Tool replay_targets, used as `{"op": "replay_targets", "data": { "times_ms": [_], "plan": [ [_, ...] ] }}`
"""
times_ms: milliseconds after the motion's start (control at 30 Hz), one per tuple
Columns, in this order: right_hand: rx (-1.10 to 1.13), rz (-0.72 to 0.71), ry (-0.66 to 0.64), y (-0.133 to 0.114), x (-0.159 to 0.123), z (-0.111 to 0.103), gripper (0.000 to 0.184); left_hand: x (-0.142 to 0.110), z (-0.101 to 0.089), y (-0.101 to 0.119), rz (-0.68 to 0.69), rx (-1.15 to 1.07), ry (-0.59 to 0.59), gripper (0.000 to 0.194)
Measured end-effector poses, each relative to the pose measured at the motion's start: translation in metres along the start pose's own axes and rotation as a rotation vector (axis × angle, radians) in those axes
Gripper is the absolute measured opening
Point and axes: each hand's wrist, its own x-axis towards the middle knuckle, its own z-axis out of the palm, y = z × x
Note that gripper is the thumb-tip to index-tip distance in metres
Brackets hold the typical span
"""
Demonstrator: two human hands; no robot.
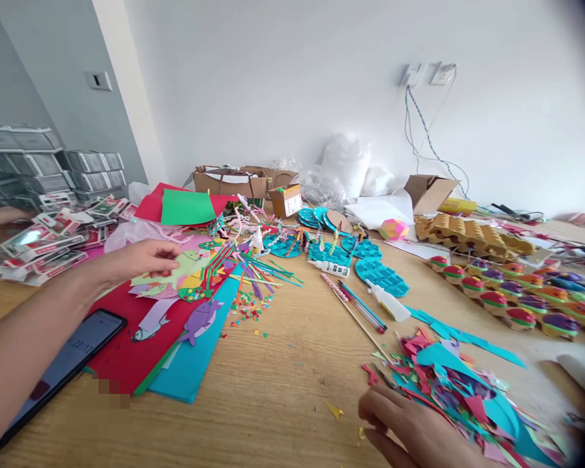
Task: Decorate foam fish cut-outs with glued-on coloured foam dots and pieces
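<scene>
My left hand [152,259] reaches over a pile of paper cut-outs, thumb and fingers bent together at the edge of a light green paper fish [193,262]. Below it lie a purple paper whale [199,320] and a small grey-and-white fish [149,330], on red sheets [121,354] and blue sheets [188,374]. Low on the right, my right hand [409,426] rests with loosely curved fingers apart, and nothing shows in them. Beside it a thin red-and-dark tool [414,394], its kind unclear, lies partly covered by a heap of coloured paper scraps [468,390].
A phone [71,364] lies under my left forearm. Glue bottles [389,302], pens [363,305] and a wooden stick [363,325] are mid-table. Painted egg-carton pieces [521,317] stand right, blue trays [383,276] and cardboard boxes [231,182] farther back. Packaged boxes [53,237] crowd the left.
</scene>
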Motion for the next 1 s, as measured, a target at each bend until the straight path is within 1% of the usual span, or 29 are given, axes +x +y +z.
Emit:
{"op": "replay_targets", "data": {
  "times_ms": [33, 100, 133, 200, 233, 300, 400, 433, 500, 567, 667, 767, 900, 1000],
  "plan": [
    [0.048, -0.027, 0.018, -0.005, 0.002, -0.003, 0.016, -0.001, 0.014, 0.014, 0.034, -0.046, -0.025, 0.017],
    [0.176, -0.071, 0.092, -0.014, 0.009, -0.006, 0.015, -0.002, 0.045, 0.041, 0.11, -0.265, -0.096, 0.015],
    [0.253, -0.085, 0.133, -0.018, 0.014, -0.007, 0.013, -0.003, 0.06, 0.052, 0.134, -0.336, -0.131, 0.016],
    [0.412, -0.058, 0.144, -0.024, 0.026, -0.008, 0.011, -0.005, 0.087, 0.07, 0.144, -0.424, -0.128, 0.017],
    [0.491, -0.036, 0.152, -0.027, 0.033, -0.008, 0.012, -0.006, 0.098, 0.076, 0.143, -0.441, -0.148, 0.016],
    [0.615, -0.026, 0.16, -0.031, 0.047, -0.008, 0.02, -0.007, 0.117, 0.085, 0.124, -0.48, -0.164, 0.016],
    [0.679, -0.047, 0.195, -0.036, 0.066, -0.006, 0.027, -0.009, 0.141, 0.09, 0.125, -0.496, -0.231, 0.016],
    [0.679, -0.054, 0.186, -0.036, 0.071, -0.004, 0.026, -0.009, 0.149, 0.09, 0.135, -0.515, -0.237, 0.016],
    [0.661, -0.049, 0.135, -0.034, 0.08, 0.001, 0.016, -0.01, 0.163, 0.09, 0.133, -0.546, -0.22, 0.015],
    [0.647, -0.03, 0.076, -0.031, 0.085, 0.007, 0.008, -0.01, 0.174, 0.087, 0.115, -0.531, -0.23, 0.013],
    [0.639, -0.009, 0.04, -0.025, 0.088, 0.013, 0.009, -0.01, 0.183, 0.084, 0.106, -0.492, -0.262, 0.012],
    [0.617, 0.012, 0.019, -0.022, 0.085, 0.014, 0.011, -0.009, 0.185, 0.08, 0.114, -0.477, -0.286, 0.016],
    [0.59, 0.043, -0.015, -0.02, 0.082, 0.014, 0.011, -0.007, 0.186, 0.074, 0.113, -0.438, -0.284, 0.019],
    [0.666, 0.078, -0.033, -0.016, 0.083, 0.014, 0.009, -0.005, 0.191, 0.069, 0.091, -0.402, -0.296, 0.017]
  ]
}}
